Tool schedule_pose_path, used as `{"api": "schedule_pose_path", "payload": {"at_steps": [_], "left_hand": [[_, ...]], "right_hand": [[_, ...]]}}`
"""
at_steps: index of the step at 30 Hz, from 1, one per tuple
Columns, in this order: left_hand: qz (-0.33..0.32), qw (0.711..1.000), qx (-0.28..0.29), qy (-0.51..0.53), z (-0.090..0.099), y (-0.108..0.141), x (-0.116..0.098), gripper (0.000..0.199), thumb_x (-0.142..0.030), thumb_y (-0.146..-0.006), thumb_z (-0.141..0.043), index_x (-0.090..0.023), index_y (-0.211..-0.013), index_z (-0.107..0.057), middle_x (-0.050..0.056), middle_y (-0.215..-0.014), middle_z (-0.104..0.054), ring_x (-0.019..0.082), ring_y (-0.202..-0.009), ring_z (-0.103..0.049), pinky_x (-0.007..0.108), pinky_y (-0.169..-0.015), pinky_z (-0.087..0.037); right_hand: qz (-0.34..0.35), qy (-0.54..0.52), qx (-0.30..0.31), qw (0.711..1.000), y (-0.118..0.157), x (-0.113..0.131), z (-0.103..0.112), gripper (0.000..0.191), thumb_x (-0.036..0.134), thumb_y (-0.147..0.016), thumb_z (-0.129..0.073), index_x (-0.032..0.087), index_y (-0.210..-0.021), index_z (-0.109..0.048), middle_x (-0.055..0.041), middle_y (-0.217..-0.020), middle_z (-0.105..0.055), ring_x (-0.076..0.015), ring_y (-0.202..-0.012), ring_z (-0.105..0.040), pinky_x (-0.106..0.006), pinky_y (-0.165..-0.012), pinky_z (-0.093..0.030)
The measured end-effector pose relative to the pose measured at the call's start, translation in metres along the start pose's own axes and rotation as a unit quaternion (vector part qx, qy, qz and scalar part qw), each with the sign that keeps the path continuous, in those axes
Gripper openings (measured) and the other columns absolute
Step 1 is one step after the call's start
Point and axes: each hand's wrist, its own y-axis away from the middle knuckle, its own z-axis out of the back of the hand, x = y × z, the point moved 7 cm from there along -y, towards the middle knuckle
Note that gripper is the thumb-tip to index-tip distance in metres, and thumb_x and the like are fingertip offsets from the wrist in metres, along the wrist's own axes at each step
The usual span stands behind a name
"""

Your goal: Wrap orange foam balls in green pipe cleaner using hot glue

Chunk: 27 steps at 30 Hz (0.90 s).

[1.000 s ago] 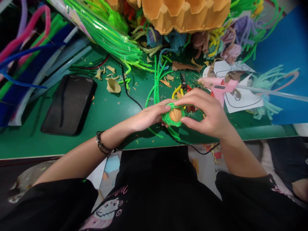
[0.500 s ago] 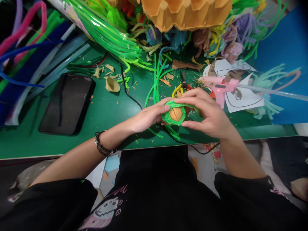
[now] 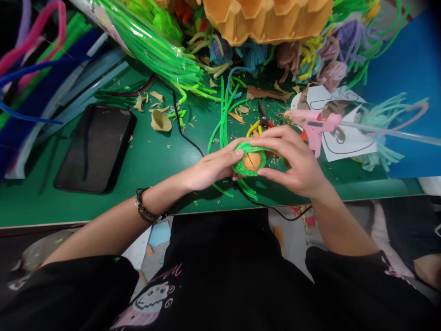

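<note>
Between my hands is a small round piece wrapped in fuzzy green pipe cleaner (image 3: 240,169), with a tan cardboard-like centre (image 3: 251,161) that has a dark slit across it. My left hand (image 3: 217,164) grips its left side, thumb on the near face. With fingers over the top and thumb at the lower right edge, my right hand (image 3: 292,161) holds the pipe cleaner where it runs along the piece's upper side. Loose green pipe cleaners (image 3: 224,115) lie on the table behind and beneath the hands. Scissors (image 3: 263,115) with red and yellow handles rest just beyond the fingers.
A pink glue gun (image 3: 315,125) lies at right on white paper cutouts (image 3: 351,142). A black phone (image 3: 94,149) is at left on the green table (image 3: 155,165). An egg carton (image 3: 268,20) and bundled pipe cleaners (image 3: 165,64) line the back. A black cable (image 3: 188,137) crosses the table.
The green-wrapped piece is turned and tilted slightly, and my right fingers have shifted a little leftward along it. Both hands keep their hold; everything else stays in place.
</note>
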Motion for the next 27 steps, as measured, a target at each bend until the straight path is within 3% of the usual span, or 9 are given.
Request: {"api": "schedule_pose_path", "payload": {"at_steps": [11,15,17,19,21,24,27], "left_hand": [[-0.023,1.000,-0.015,-0.005,0.000,-0.003,-0.003,0.049,-0.055,-0.085,-0.051,-0.021,-0.119,-0.052,0.007,-0.102,-0.062,0.013,-0.072,-0.055,0.024,-0.053,-0.040],[-0.043,0.998,-0.018,-0.032,0.003,-0.002,-0.004,0.047,-0.057,-0.086,-0.048,-0.024,-0.119,-0.053,0.005,-0.111,-0.062,0.018,-0.092,-0.060,0.028,-0.068,-0.049],[-0.055,0.997,-0.021,-0.054,0.004,-0.001,-0.007,0.046,-0.056,-0.088,-0.047,-0.024,-0.120,-0.053,0.004,-0.118,-0.060,0.021,-0.108,-0.056,0.030,-0.080,-0.050],[-0.063,0.995,-0.028,-0.075,0.005,0.001,-0.010,0.044,-0.052,-0.087,-0.049,-0.023,-0.120,-0.053,0.004,-0.125,-0.056,0.022,-0.115,-0.052,0.029,-0.082,-0.050],[-0.053,0.994,-0.033,-0.088,0.005,0.001,-0.011,0.042,-0.046,-0.085,-0.054,-0.022,-0.119,-0.052,0.005,-0.124,-0.054,0.021,-0.107,-0.055,0.028,-0.074,-0.051],[-0.018,0.996,-0.020,-0.082,0.003,0.001,-0.010,0.037,-0.035,-0.080,-0.055,-0.021,-0.114,-0.051,0.004,-0.100,-0.058,0.014,-0.077,-0.056,0.024,-0.058,-0.047],[-0.015,0.997,-0.002,-0.079,0.001,0.001,-0.011,0.033,-0.023,-0.070,-0.055,-0.021,-0.102,-0.047,0.000,-0.090,-0.053,0.011,-0.071,-0.051,0.024,-0.060,-0.045]], "right_hand": [[-0.029,-0.059,-0.004,0.998,-0.001,-0.002,0.004,0.043,0.037,-0.083,-0.060,0.025,-0.123,-0.055,-0.0054,-0.113,-0.057,-0.0210,-0.108,-0.055,-0.041,-0.095,-0.048],[-0.030,-0.058,-0.026,0.998,0.002,-0.003,0.006,0.040,0.034,-0.083,-0.058,0.027,-0.123,-0.055,-0.0046,-0.115,-0.059,-0.0215,-0.110,-0.055,-0.042,-0.095,-0.048],[-0.037,-0.051,-0.055,0.997,0.004,-0.003,0.009,0.036,0.029,-0.084,-0.058,0.028,-0.120,-0.057,-0.0042,-0.112,-0.060,-0.0202,-0.106,-0.057,-0.040,-0.092,-0.050],[-0.050,-0.033,-0.081,0.995,0.006,-0.004,0.013,0.030,0.024,-0.086,-0.055,0.029,-0.116,-0.060,-0.0039,-0.107,-0.061,-0.0185,-0.100,-0.059,-0.038,-0.087,-0.052],[-0.060,-0.009,-0.093,0.994,0.006,-0.004,0.016,0.024,0.022,-0.088,-0.052,0.029,-0.108,-0.064,-0.0031,-0.100,-0.062,-0.0171,-0.093,-0.060,-0.035,-0.081,-0.053],[-0.048,0.011,-0.099,0.994,0.004,-0.001,0.020,0.015,0.026,-0.089,-0.053,0.027,-0.095,-0.067,-0.0015,-0.089,-0.064,-0.0150,-0.082,-0.061,-0.031,-0.069,-0.053],[-0.037,0.006,-0.089,0.995,-0.001,0.004,0.018,0.012,0.029,-0.088,-0.056,0.024,-0.086,-0.067,-0.0005,-0.080,-0.064,-0.0129,-0.074,-0.059,-0.028,-0.063,-0.050]]}}
